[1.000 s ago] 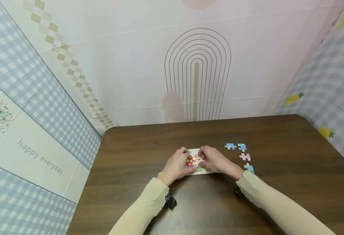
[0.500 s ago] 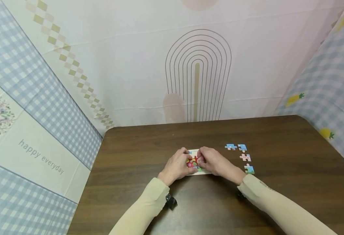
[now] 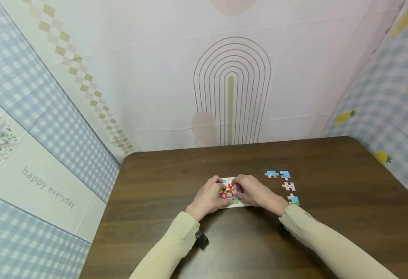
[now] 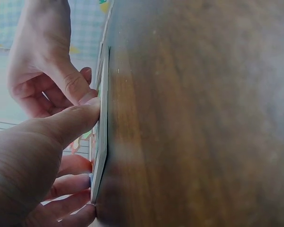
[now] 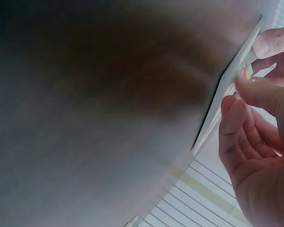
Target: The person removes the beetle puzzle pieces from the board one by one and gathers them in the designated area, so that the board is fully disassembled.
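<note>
Right hand [image 3: 255,190], thumb and forefinger bent together, pinches at a pale pink piece [image 3: 234,189] over the right half of the puzzle board [image 3: 242,205]. Left hand [image 3: 207,197] grips the board's left end, thumb on the near side, fingers bent over the far side. Board lies flat on the tabletop [image 3: 162,182], nearer its far edge than its lower visible part. Long axis seems to run left to right, about parallel to the tabletop's far edge; both ends are partly under the hands, so exact length unclear.

Four loose pieces lie right of the board, toward the far right corner. Left blue piece [image 3: 271,174]: long axis left–right, a tab at each end, one pointing at the corner blue piece [image 3: 285,174] just beside it. That one's tab points to the near edge. Pink loose piece [image 3: 289,186], nearer: tab points left, toward the board. Green-and-blue piece [image 3: 293,200], nearest: tab points to the far edge.

Hard to make out: pinched piece mostly behind fingers; whether it sits flush in the board, cannot tell. Board's picture, mainly red, is half covered. Wrist views show the board almost edge-on, wood blurred. Tabletop's near edge cut off; both sleeves [image 3: 170,242] run out at the bottom.
</note>
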`<state>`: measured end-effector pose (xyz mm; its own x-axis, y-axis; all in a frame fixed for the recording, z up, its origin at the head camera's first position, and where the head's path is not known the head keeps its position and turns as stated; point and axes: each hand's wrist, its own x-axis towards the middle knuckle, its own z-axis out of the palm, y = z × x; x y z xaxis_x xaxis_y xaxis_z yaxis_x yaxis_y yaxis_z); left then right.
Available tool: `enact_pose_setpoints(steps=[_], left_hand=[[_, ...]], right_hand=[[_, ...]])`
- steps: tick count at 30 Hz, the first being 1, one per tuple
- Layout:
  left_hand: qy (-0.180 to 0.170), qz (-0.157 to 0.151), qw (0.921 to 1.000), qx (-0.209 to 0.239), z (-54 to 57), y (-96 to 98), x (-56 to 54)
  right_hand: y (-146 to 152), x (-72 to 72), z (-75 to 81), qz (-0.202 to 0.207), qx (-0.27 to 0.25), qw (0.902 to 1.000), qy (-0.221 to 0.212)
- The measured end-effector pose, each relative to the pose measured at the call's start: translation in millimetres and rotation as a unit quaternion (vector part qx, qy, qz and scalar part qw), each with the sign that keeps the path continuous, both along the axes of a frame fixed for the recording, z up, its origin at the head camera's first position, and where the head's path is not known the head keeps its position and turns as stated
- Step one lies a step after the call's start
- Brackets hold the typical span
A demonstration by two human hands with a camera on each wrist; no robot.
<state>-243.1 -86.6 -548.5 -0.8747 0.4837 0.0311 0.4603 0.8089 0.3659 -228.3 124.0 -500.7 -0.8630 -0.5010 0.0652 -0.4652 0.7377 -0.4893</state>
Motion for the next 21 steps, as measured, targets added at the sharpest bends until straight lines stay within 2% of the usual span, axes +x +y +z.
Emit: enact_pose_setpoints(steps=[10,14,17,21], left_hand=[[-0.005,-0.003,0.9999,0.011,2.1,-0.6,2.1],[-0.008,0.003,0.9999,0.007,-0.5,0.5,1.0],[-0.011,0.006,0.9999,0.008,-1.2,0.7,0.7],[-0.012,0.006,0.9999,0.009,-0.4,0.6,0.7]], right_hand=[[8.0,-4.3,1.1,0.026,0.022,0.9994,-0.009],[8.8,-5.3,-0.2,0.038,0.052,0.9978,0.015],[8.9,-5.7,-0.4,0.038,0.067,0.9968,0.024],[10.4,-4.8,-0.1,0.019,0.063,0.9978,0.015]])
